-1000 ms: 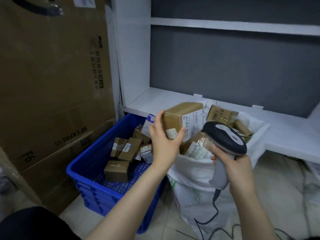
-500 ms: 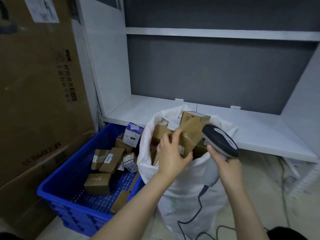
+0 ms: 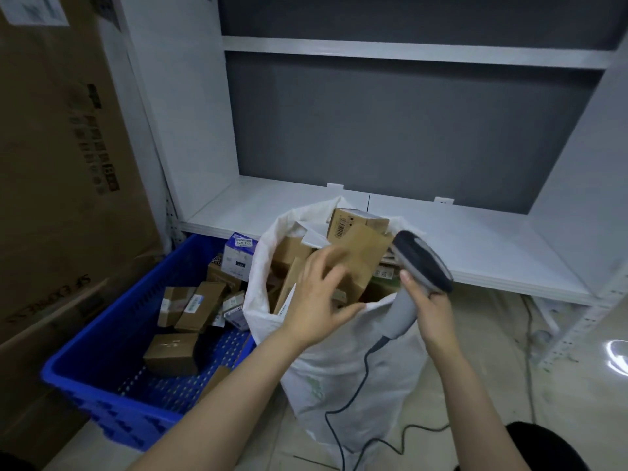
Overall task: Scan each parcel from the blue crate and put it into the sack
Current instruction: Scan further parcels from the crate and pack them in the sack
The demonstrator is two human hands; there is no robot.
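The parcel, a brown carton with a barcode label, is lying tilted on the pile filling the mouth of the sack. It is looking light and stiff, so pinching it across two opposite faces should be enough. The left hand is hovering over it, fingers spread and gripping nothing; blur is hiding any contact. The right hand is clasping the scanner beside the sack. More boxes are waiting in the crate.
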